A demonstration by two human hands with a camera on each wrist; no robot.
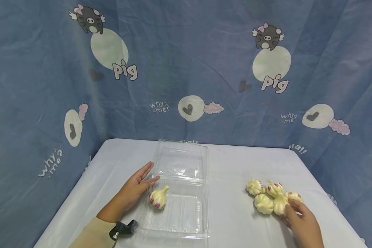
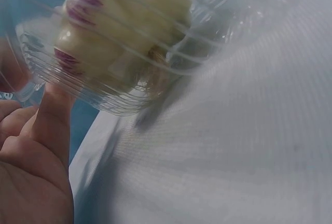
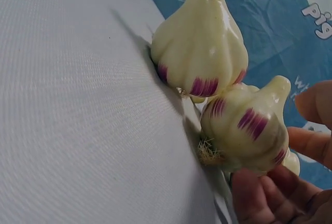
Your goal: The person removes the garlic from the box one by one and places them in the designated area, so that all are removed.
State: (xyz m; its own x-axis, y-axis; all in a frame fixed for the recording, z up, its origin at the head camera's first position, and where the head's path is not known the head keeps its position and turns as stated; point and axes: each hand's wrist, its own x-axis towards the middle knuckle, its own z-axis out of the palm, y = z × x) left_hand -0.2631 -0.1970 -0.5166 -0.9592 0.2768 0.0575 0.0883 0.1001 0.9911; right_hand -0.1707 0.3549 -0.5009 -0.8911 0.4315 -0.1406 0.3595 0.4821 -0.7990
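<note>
A clear plastic clamshell box [image 1: 204,220] lies with its lid [image 1: 179,160] folded back. One garlic bulb [image 1: 158,198] with purple streaks sits in the left part of its base, seen through the clear wall in the left wrist view. My left hand [image 1: 136,187] rests at the box's left edge near the hinge, fingers extended. On the right, my right hand [image 1: 305,222] holds a garlic bulb [image 3: 249,125] at the near side of a cluster, with fingers around its side and underneath. Another purple-streaked bulb [image 3: 202,42] touches it.
Several more garlic bulbs crowd together, among them a pale one [image 1: 263,204] and one at the back left [image 1: 255,187]. A white cloth [image 1: 229,165] covers the table. Blue printed curtain [image 1: 186,69] stands behind and at both sides. The left wrist wears a black band [image 1: 122,229].
</note>
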